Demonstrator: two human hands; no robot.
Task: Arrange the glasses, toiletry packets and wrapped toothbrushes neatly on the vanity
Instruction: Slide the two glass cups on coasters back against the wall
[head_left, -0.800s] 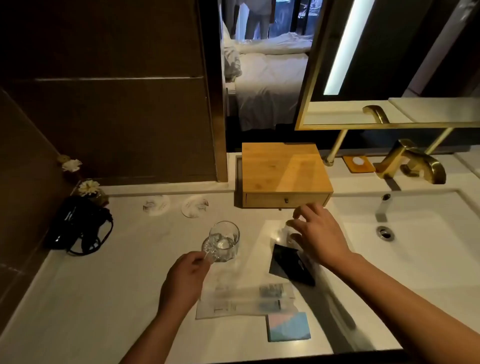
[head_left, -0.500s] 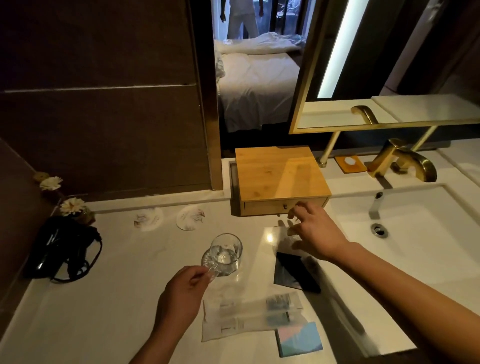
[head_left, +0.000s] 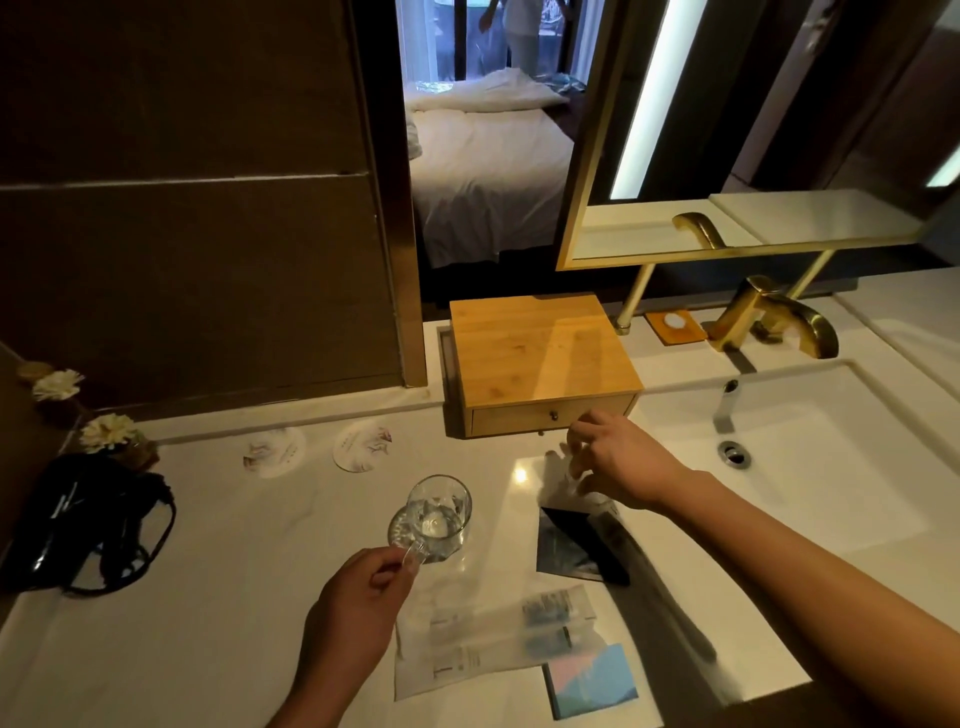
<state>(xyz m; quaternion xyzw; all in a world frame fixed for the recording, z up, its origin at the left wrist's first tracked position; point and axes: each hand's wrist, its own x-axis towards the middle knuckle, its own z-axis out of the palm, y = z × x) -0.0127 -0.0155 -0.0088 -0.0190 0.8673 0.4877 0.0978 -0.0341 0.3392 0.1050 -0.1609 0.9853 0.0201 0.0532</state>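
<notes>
Left hand pinches glass handle; right hand half-curled, contents unclear.

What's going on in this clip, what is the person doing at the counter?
A person is tidying a hotel vanity. The left hand holds a glass by its handle, tilted over the counter. The right hand grips a second, clear item in front of the wooden drawer box. Wrapped toothbrushes and toiletry packets lie unsorted.

Your white table carries a wooden box, two coasters, a hairdryer and flowers. Nearer you lie wrapped toothbrushes, a dark packet and a blue packet.
</notes>
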